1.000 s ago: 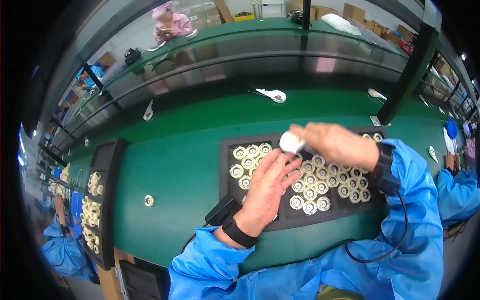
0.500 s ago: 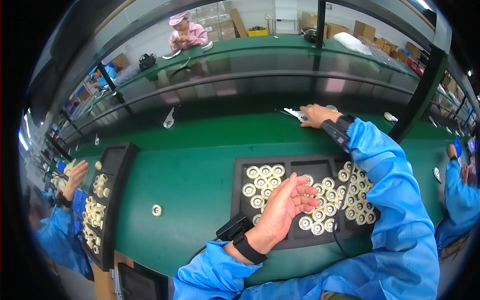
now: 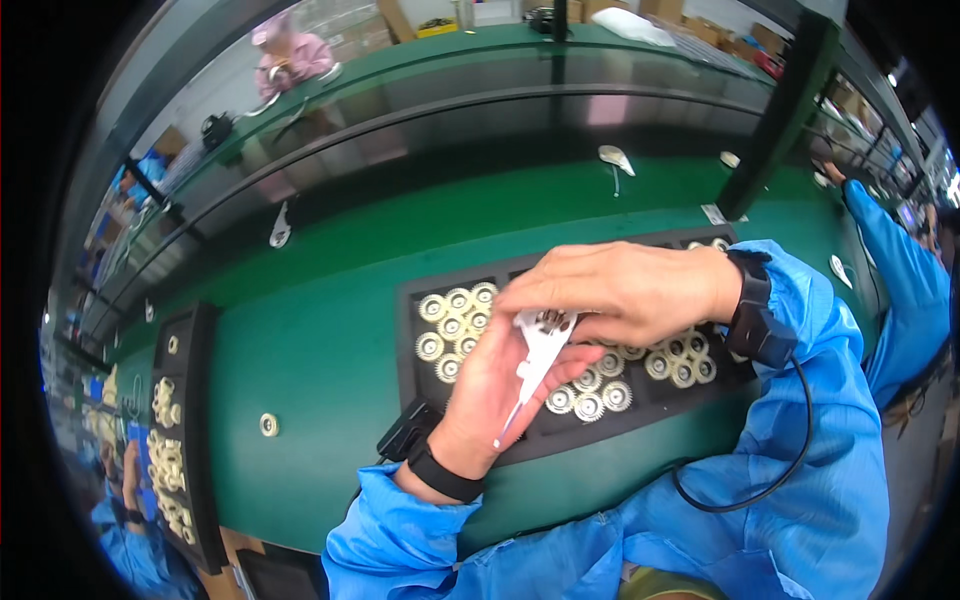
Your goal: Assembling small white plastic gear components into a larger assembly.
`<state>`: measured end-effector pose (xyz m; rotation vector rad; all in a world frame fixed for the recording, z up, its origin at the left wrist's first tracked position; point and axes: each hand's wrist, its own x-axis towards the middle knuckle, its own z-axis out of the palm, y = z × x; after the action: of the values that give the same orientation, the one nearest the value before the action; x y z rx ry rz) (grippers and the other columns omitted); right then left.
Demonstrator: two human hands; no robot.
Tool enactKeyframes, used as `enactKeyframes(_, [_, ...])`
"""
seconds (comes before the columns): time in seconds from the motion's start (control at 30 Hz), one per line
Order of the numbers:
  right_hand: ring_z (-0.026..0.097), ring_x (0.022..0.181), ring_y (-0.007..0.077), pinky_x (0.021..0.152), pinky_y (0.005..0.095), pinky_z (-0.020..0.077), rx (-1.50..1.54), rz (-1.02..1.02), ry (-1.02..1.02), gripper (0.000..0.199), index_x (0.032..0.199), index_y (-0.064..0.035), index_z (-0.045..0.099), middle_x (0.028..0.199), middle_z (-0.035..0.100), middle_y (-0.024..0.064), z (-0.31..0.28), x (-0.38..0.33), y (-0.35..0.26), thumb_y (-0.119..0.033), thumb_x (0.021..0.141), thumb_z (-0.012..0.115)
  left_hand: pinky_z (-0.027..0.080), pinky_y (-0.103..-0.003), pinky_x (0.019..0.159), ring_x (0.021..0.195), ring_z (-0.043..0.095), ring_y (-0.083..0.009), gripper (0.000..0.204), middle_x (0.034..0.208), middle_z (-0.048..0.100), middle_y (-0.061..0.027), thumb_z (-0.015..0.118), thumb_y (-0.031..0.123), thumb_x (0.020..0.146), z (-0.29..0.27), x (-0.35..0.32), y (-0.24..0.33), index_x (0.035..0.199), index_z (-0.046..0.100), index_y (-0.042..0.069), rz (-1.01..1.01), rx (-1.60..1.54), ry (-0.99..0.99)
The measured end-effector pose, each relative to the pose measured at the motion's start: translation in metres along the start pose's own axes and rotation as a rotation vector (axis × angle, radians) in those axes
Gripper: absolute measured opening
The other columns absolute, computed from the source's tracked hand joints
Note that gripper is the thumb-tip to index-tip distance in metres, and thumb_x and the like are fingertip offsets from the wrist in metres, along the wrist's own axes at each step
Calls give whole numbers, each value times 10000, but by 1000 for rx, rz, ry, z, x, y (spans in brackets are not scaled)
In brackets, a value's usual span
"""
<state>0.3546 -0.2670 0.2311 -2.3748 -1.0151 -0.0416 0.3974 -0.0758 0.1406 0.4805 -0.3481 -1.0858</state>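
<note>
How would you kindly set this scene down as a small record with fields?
Left hand: under the white part, fingers partly spread; grip unclear
Right hand: on the white part's wide end, thumb and fingers around it
White part: narrow end toward the person, over the left palm
Tray: black, behind and beneath the hands, holding cream gears
Lone gear: on the green table, left of the tray
Side tray: black, far left, holding cream pieces
Across: person in pink
</note>
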Motion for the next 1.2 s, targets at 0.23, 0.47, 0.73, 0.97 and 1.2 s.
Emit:
enactKeyframes(0.23, [577,1001,322,864,409,481,-352,180,232,377,1068,-45,628,1078,629,110,7,-43,9,29,698,605,488,-278,682,789,567,-202,498,1175,565,-187,337,360,1009,12,-16,13,1395,353,46,-76,78,132])
enactKeyframes(0.47, [549,935,309,739,417,489,-418,328,-1,213,865,11,634,909,570,142,59,-22,19,-167,748,647,526,-325,716,849,596,-261,441,1236,522,-252,317,269,1012,12,-36,19,1424,326,111,31,31,282])
enactKeyframes(0.73, [570,917,332,729,422,493,-317,403,115,315,986,9,529,935,554,163,54,-34,19,-178,771,661,423,-306,808,937,520,-193,587,1296,506,-132,436,369,974,11,-32,22,1401,307,-14,-53,210,340])
enactKeyframes(0.97, [618,819,382,701,461,498,-166,337,48,232,915,23,578,889,579,182,53,-40,2,-178,807,622,426,-366,903,1068,532,-239,563,1199,569,-143,424,322,975,0,-39,27,1408,301,-16,-118,82,129])
enactKeyframes(1.2, [610,826,393,714,466,497,-149,329,7,213,953,24,566,920,579,188,49,-41,5,-101,784,596,412,-361,973,1128,531,-251,493,1242,552,-158,516,132,935,20,-35,17,1373,362,-33,48,46,298])
